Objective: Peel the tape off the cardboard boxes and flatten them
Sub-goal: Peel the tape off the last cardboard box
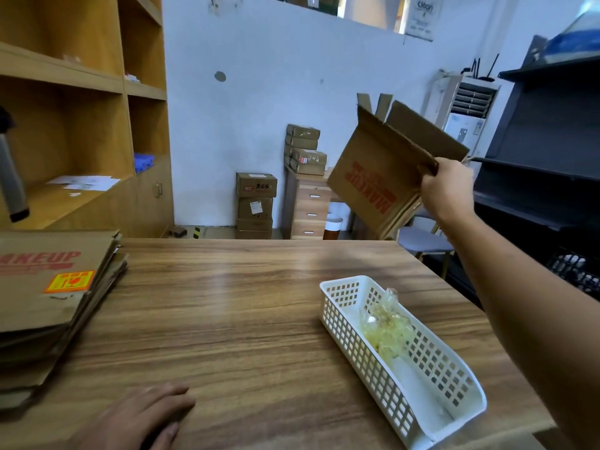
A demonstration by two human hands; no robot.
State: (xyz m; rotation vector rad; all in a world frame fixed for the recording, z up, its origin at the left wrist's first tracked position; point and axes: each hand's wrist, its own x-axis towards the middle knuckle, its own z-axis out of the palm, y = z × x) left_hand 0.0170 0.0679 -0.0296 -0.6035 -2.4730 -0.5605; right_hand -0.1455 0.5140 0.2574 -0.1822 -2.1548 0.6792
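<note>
Gripped a cardboard box (383, 177) in the right hand (449, 190), fingers clamped over one edge. Held it tilted in the air, above and beyond the far right corner of the counter (243, 303), flaps open and red MAKEUP print facing the camera.

Rested the left hand (139, 420) palm down near the front edge, fingers straight, close together and holding nothing.

Showed a brown wood-grain surface with a faint sheen. Carried a stack of flattened boxes (48, 319) at the left edge, the top one marked with the same red print and an orange sticker (69, 281). Bore a white perforated basket (357, 345) set diagonally toward the front right corner, with a wad of crumpled clear tape (388, 326) in its far half.

Backed onto a white wall (276, 76), with:
- wooden shelving (81, 125) to the left and dark shelving (545, 141) to the right;
- sealed cartons (255, 206) piled on the floor against the wall;
- a drawer unit (308, 209) just beside them, topped with parcels (306, 151);
- a standing air conditioner (467, 115) behind the raised box.
</note>
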